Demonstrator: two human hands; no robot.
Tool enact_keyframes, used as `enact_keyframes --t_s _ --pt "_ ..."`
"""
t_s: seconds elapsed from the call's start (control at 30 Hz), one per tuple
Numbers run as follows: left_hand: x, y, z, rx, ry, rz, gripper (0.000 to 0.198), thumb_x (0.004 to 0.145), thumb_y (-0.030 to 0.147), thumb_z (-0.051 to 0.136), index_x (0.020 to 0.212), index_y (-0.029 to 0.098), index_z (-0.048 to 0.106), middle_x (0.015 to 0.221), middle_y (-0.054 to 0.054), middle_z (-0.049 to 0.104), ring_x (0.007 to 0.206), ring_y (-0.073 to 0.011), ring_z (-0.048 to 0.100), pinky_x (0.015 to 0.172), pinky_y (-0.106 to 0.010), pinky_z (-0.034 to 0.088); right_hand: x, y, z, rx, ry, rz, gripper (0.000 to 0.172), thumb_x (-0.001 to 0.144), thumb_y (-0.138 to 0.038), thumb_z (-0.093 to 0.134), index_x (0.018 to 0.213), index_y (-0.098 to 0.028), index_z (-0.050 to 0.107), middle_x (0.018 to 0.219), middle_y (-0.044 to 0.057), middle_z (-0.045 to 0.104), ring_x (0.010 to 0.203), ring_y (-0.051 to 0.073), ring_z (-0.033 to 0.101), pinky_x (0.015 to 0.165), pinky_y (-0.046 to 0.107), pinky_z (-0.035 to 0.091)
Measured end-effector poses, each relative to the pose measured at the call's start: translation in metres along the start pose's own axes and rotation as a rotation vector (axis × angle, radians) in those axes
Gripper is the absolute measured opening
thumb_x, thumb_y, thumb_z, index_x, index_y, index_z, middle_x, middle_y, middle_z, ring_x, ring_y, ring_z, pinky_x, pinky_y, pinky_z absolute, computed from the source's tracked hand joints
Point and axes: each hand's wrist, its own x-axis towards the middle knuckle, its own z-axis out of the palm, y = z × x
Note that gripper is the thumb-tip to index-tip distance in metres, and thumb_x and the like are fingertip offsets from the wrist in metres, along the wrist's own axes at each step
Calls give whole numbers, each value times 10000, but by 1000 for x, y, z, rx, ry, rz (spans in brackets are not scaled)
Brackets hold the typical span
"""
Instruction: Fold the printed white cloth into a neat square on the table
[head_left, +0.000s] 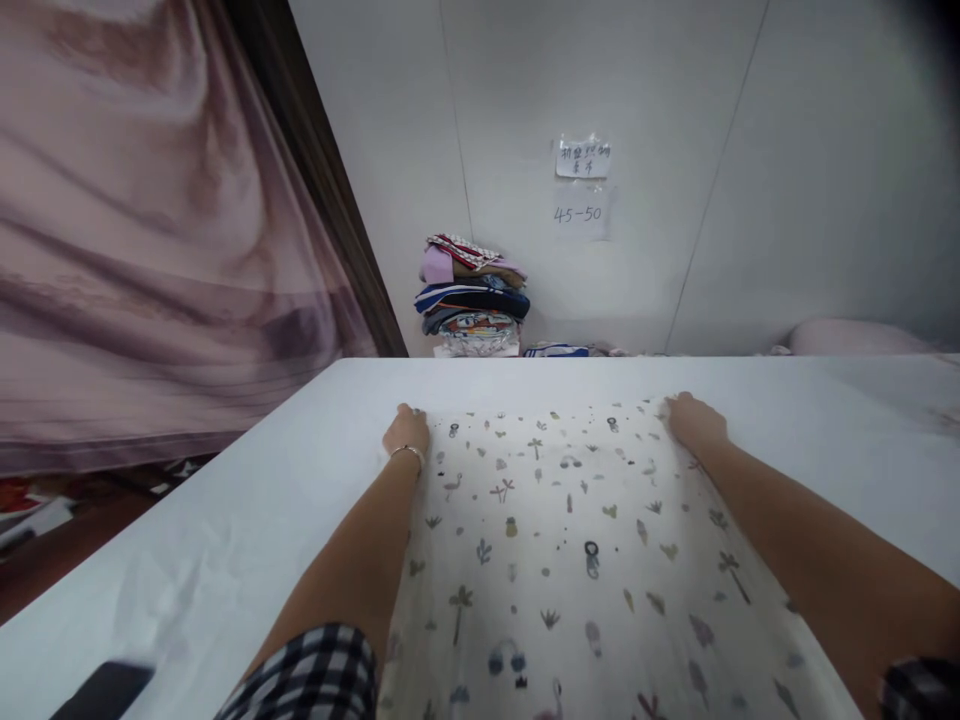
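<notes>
A white-covered table is set before a pale panelled wall. On it a white printed cloth lies spread flat. Its far corners are pinned by the left hand and right hand, fingers curled on the fabric. Bare surface is left at either side.

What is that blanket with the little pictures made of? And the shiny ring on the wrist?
The printed cloth looks like thin, soft woven cotton, matte: it lies flat with gentle wrinkles and small printed palms and flamingos. Both the left hand and the right hand press its far corners. The bracelet looks like thin metal, silvery and shiny, though it is too small to be sure.
</notes>
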Motion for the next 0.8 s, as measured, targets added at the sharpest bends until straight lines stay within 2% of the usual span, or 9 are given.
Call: enact_keyframes --t_s 0.1,0.17,0.27,0.4,0.5,0.57,0.7,0.8 --pt "1 4 -4 61 21 28 306 812 293 449 1056 118 506 1053 -218 606 1040 -342 541 791 -433 410 0 -2 0 -10 -13 -3 385 926 -347 225 1083 -114 487 1045 211 606 985 282 596 801 400 430" --pt "0 10 -6 89 52 80 329 800 238 456 1095 102 505 1138 -224 562 1113 -348 483 852 -465 379 0 -2 0 -14 -12 -2 398 927 -354 216 1085 -107 485 1036 218 607 983 287 596 798 406 430" --pt "-10 26 -1 100 61 334 343 828 205 426 1154 132 505 1251 -170 508 1196 -294 408 963 -448 301 0 -3 1 -5 6 15 408 927 -342 206 1087 -88 482 1015 217 615 972 303 596 789 418 433" --pt "-32 62 20 83 -65 737 289 864 311 444 1106 215 569 1220 -60 557 1161 -197 444 989 -319 300 -2 -1 2 0 20 23 410 924 -336 206 1081 -81 485 1015 203 619 958 318 595 783 418 435" --pt "-46 87 33 91 -159 914 229 842 338 498 1017 247 613 1103 -18 613 1041 -175 516 919 -293 365 -3 0 1 3 25 27 413 926 -349 202 1082 -94 487 1017 188 619 954 310 595 777 409 439" --pt "-52 96 35 100 -171 975 184 831 301 516 958 227 626 1034 -27 623 985 -182 527 878 -304 387 -4 1 1 10 31 42 423 928 -366 193 1082 -108 491 1010 182 619 953 298 597 778 399 441" --pt "-60 93 30 108 -106 1058 137 827 176 487 900 182 603 1014 -60 591 997 -201 489 870 -332 373 -3 2 2 22 47 59 430 928 -381 189 1089 -119 491 999 182 617 960 288 599 791 396 440" --pt "-68 80 28 174 -38 1242 169 854 132 418 886 172 579 969 -71 588 940 -197 493 847 -342 372 -2 3 4 39 55 51 425 928 -367 191 1092 -109 487 993 182 619 958 289 598 791 394 441"
